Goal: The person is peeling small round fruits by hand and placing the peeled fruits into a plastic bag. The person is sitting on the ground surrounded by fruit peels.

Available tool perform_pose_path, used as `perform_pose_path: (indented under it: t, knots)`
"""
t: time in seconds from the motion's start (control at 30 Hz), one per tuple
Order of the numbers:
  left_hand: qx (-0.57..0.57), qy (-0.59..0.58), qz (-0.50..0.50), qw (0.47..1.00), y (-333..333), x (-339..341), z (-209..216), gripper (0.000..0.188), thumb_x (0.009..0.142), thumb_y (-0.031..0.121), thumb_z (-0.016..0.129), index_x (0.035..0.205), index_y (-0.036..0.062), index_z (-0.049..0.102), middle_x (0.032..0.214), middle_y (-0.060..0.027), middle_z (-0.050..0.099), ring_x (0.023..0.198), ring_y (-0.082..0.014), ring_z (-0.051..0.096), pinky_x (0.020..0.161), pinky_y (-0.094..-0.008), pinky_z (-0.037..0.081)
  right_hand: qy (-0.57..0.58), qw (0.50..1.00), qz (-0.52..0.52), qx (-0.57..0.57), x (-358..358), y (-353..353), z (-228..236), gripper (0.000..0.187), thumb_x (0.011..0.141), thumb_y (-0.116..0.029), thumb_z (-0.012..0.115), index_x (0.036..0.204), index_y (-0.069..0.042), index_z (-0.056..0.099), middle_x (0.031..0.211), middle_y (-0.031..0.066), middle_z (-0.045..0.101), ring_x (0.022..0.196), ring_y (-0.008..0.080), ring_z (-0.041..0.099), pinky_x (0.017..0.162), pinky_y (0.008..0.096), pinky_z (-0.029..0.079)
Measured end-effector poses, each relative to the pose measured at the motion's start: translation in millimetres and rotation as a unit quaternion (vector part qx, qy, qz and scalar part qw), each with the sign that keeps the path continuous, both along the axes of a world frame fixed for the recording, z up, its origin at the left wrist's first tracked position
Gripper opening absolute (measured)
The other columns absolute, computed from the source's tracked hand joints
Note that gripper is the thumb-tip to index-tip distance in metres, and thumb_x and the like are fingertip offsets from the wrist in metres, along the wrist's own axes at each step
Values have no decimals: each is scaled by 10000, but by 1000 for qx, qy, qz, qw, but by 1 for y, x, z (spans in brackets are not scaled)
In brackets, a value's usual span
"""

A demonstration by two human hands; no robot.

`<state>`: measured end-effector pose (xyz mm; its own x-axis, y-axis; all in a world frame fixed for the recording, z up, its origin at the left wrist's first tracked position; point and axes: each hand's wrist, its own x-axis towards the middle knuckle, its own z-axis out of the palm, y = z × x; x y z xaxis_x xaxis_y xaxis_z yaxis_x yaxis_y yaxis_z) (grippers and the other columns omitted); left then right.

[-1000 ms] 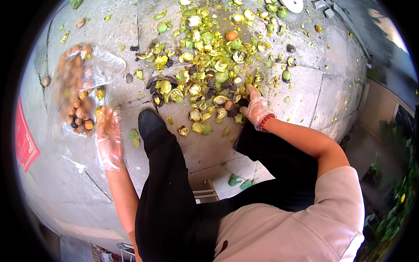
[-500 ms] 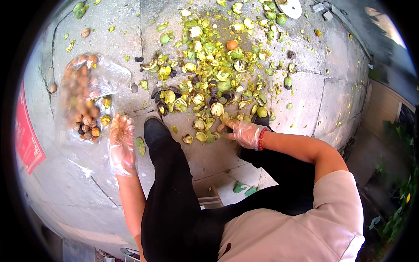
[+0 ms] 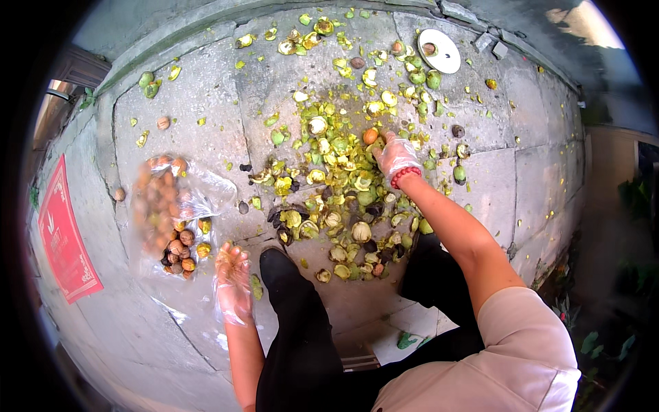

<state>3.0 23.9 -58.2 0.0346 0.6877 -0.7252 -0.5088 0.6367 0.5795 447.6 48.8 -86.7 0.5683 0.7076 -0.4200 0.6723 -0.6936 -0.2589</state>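
Observation:
My right hand [image 3: 396,156], in a clear plastic glove with a red bead bracelet at the wrist, reaches out over the heap of broken green walnut husks [image 3: 336,147]. Its fingers are apart, right beside an orange-brown walnut [image 3: 371,136]; whether they touch it I cannot tell. My left hand [image 3: 234,278], also gloved, is held near my left shoe with its fingers stretched out and nothing in it. To its left lies a clear plastic bag [image 3: 213,189] of walnuts [image 3: 187,238], partly blurred through the film.
A white round plate [image 3: 447,48] with a walnut on it lies at the far right, next to several green-husked walnuts [image 3: 433,80]. A red printed sheet [image 3: 65,233] lies at the left. Stray walnuts [image 3: 163,123] and husk bits dot the paving. My black shoe [image 3: 278,269] borders the heap.
My right hand has moved from the near edge of the husk heap up to the orange-brown walnut. A walnut now lies among the near husks. My left hand stays near the bag; the view has shifted.

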Motion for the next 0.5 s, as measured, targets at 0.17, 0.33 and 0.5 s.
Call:
perform_pose_path:
  t: [0.17,0.33,0.5]
  knots:
    - [-18,11,-3,1000,0,3,6,395,983,217,559,1334,43,507,1082,-61,642,912,-173,628,795,-260,520,35,986,96,129,1,-27,-15,383,815,-210,750,1131,-51,605,1098,189,639,1030,380,605,901,442,484]
    - [-27,-7,-13,1000,-5,2,4,399,971,195,577,1334,49,497,1059,-49,643,911,-162,633,783,-247,523,65,950,285,110,-19,-29,13,245,844,-267,709,998,-101,616,904,148,640,930,368,596,850,454,458]
    - [-27,-7,-18,999,-6,6,6,397,973,195,570,1335,50,492,1041,-47,641,905,-160,634,778,-251,531,209,930,265,146,-22,-6,24,241,952,-269,584,1053,-59,643,933,157,658,940,313,628,820,420,490]
